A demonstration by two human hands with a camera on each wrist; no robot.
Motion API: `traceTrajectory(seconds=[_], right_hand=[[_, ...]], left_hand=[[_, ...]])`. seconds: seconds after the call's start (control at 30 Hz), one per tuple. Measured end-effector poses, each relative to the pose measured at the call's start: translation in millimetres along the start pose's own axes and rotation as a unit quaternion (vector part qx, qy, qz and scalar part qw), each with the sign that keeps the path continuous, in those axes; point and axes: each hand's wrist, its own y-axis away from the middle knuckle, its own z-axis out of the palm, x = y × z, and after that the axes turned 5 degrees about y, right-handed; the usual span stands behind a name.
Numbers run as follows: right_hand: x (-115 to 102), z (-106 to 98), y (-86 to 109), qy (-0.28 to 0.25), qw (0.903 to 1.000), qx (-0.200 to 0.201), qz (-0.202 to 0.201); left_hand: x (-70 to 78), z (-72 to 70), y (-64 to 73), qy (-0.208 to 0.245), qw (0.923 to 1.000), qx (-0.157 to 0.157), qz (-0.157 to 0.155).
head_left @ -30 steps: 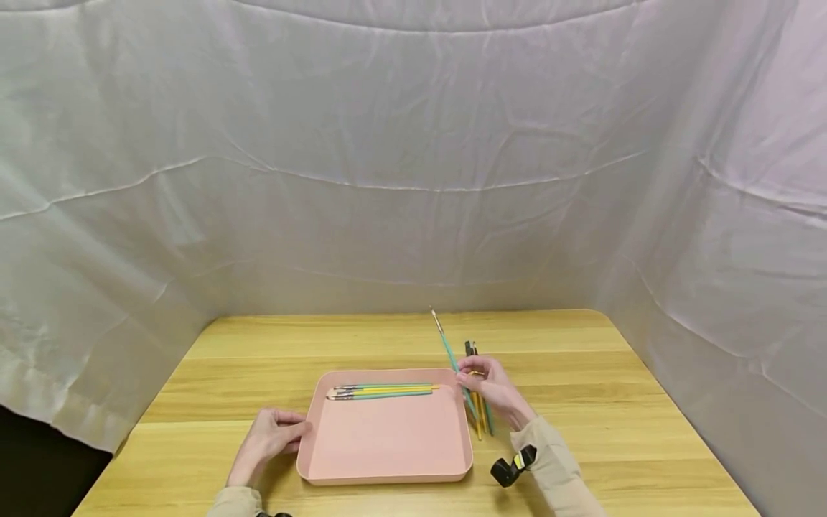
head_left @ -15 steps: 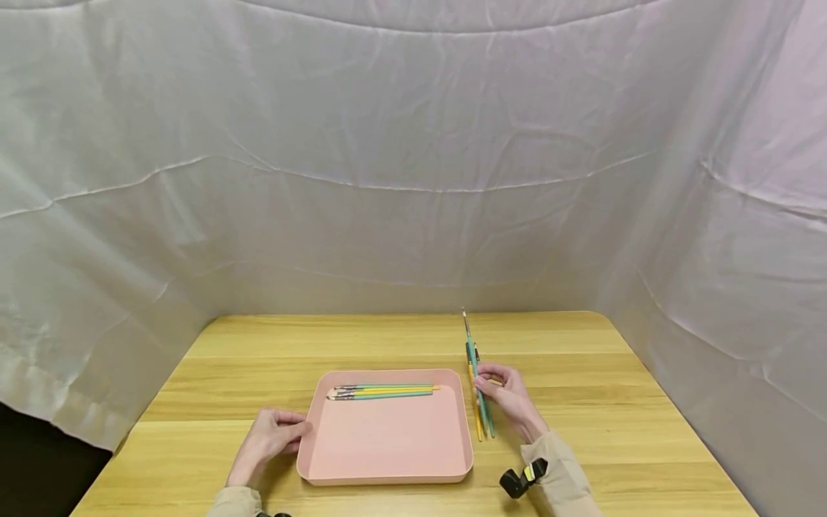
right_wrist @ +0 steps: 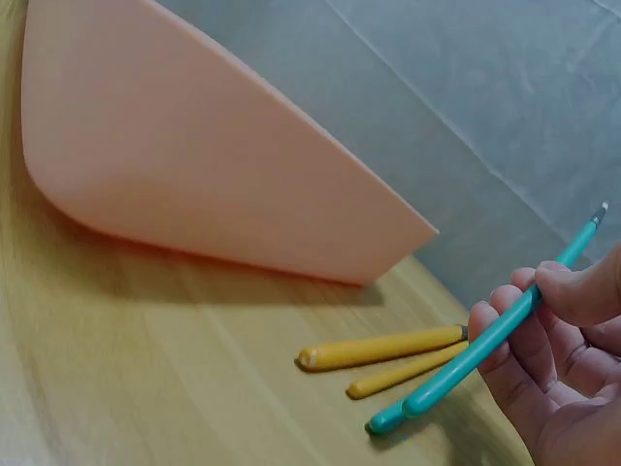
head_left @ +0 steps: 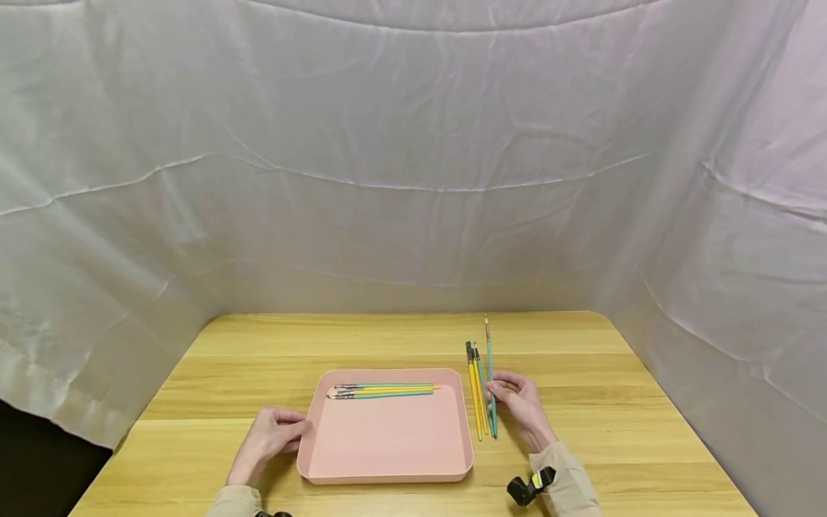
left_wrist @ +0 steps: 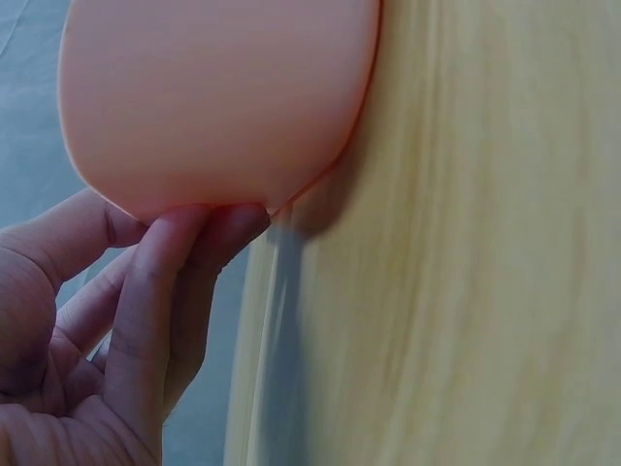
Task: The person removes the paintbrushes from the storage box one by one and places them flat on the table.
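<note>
A teal-handled paintbrush (head_left: 489, 353) is pinched between the thumb and fingers of my right hand (head_left: 523, 411), bristles pointing away from me. Just left of it, several yellow and teal paintbrushes (head_left: 477, 395) lie side by side on the table. In the right wrist view, the held paintbrush (right_wrist: 480, 349) slants over the end of another teal handle. My left hand (head_left: 268, 439) grips the left edge of the pink tray (head_left: 388, 449); the left wrist view has its fingertips on the tray wall (left_wrist: 223, 107). More paintbrushes (head_left: 384, 392) lie crosswise near the tray's far side.
The wooden table (head_left: 614, 416) extends around the tray. A grey cloth (head_left: 413, 230) hangs behind the table and along both sides. A black wrist device (head_left: 531, 486) sits at the right sleeve.
My right hand has carried the teal paintbrush rightward from the tray's edge, past the row of brushes, and the brush has turned nearly straight away from me. The left hand and tray stay put.
</note>
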Motion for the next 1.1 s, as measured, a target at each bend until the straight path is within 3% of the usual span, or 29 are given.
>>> traceTrajectory(seconds=[0.37, 0.67, 0.87, 1.1], right_hand=[[6.6, -5.7, -2.3, 0.029, 0.9972, 0.067, 0.016], [8.7, -6.9, -3.5, 0.099, 0.9889, 0.110, 0.002], [12.9, -6.2, -6.9, 0.163, 0.9795, 0.119, -0.012], [10.7, -4.9, -10.3, 0.262, 0.9579, 0.117, -0.010]], left_hand=[[0.5, 1.6, 0.0, 0.001, 0.9999, 0.011, -0.006], [1.6, 1.3, 2.1, 0.006, 1.0000, 0.003, -0.004], [1.9, 1.0, 1.9, 0.005, 1.0000, 0.001, -0.003], [1.4, 0.0, 2.0, 0.007, 1.0000, -0.005, -0.004]])
